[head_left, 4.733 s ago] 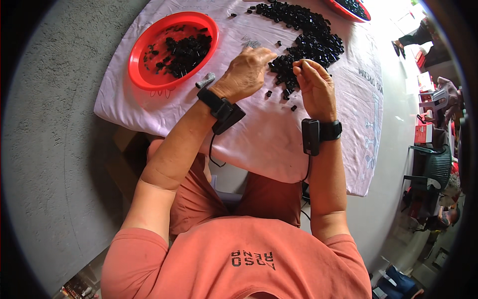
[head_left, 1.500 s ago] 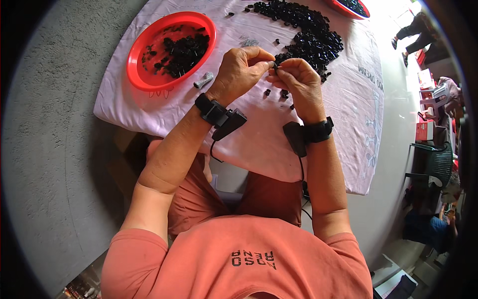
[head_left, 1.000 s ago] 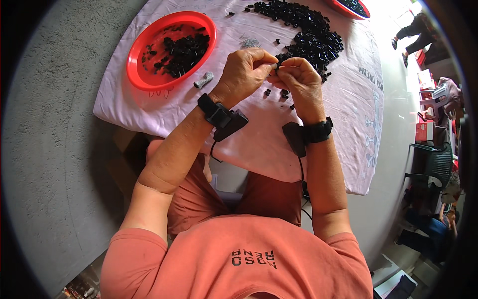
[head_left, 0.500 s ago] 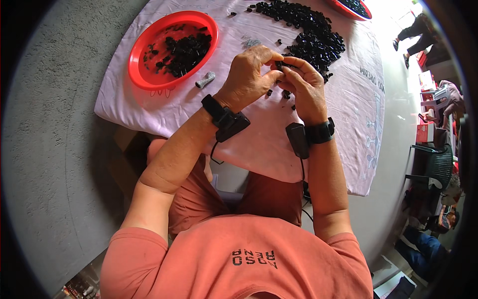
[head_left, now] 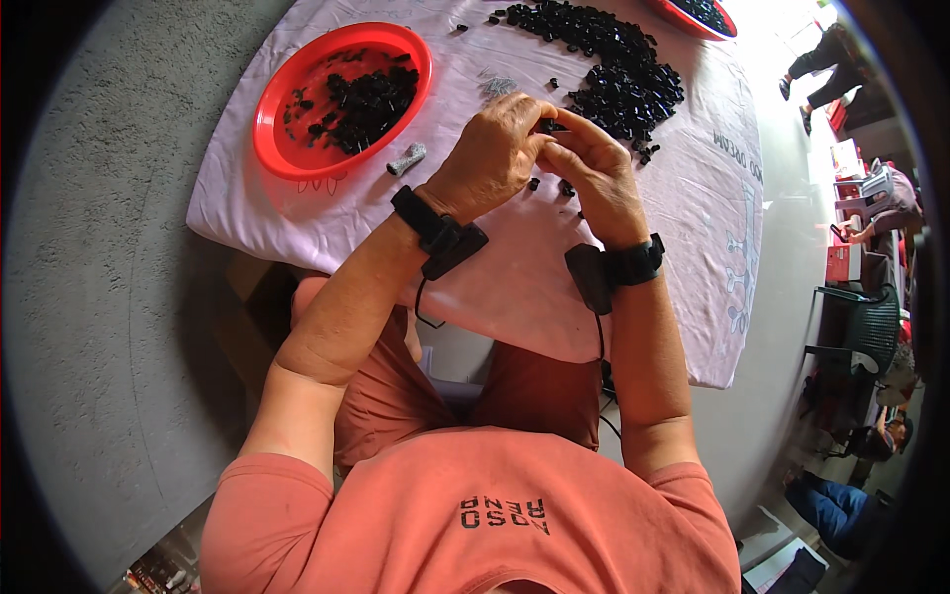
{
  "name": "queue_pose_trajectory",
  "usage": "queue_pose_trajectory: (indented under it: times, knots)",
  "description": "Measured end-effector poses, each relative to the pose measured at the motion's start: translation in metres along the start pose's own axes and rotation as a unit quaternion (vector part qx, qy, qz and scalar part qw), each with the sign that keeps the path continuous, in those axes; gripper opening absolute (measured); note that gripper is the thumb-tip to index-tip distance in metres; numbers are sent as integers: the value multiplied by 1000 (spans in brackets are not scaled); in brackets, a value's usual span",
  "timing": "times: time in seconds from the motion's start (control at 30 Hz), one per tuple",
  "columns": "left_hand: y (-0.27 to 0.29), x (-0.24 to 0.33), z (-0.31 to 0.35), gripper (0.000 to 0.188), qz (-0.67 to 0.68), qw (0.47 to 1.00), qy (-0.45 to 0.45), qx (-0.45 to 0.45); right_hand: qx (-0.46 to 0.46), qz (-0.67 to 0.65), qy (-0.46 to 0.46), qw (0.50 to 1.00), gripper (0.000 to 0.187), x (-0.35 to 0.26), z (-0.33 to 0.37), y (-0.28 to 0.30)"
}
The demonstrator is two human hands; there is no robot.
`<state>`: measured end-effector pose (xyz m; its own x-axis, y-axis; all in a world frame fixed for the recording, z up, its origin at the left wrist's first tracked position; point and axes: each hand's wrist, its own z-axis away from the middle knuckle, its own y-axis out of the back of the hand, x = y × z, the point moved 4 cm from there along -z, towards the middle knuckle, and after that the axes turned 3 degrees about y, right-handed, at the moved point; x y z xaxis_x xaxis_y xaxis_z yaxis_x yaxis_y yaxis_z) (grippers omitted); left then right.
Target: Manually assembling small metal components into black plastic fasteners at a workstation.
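Observation:
My left hand and my right hand meet over the table, their fingertips pinched together around a small black plastic piece. Fingers cover most of that piece, so its shape is unclear. Just beyond my right hand spreads a large pile of small black pieces. A few loose black pieces lie on the cloth beneath my hands. To the left of my left hand is a small greyish roll with a dark end.
A pink printed cloth covers the table. On its left stands a red basin with black pieces in it; another red basin sits at the far right edge. Farther right are a green chair and other people.
My left hand has turned slightly, with its fingers now covering more of the small black piece. Both wrists have shifted a little. The basins and pile stay put.

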<state>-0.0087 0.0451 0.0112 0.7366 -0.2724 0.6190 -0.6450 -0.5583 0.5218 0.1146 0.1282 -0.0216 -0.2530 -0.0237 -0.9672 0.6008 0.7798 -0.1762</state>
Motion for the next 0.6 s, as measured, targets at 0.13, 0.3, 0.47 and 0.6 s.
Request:
queue_pose_trajectory:
  times: [0.13, 0.3, 0.47, 0.6]
  knots:
    - [2, 2, -1, 26, -5, 1000, -12, -9, -1, -26, -4, 1000, 38, -1, 1, -2]
    - [4, 4, -1, 24, -5, 1000, -16, -13, 15, -17, -3, 1000, 35, -2, 2, -1]
    - [5, 6, -2, 20, 4, 1000, -5, -8, 24, -18, -17, 999, 32, -3, 3, -1]
    - [12, 1, -5, 18, -37, 998, 8, 45, 58, -9, 5, 998, 28, -10, 1, 7]
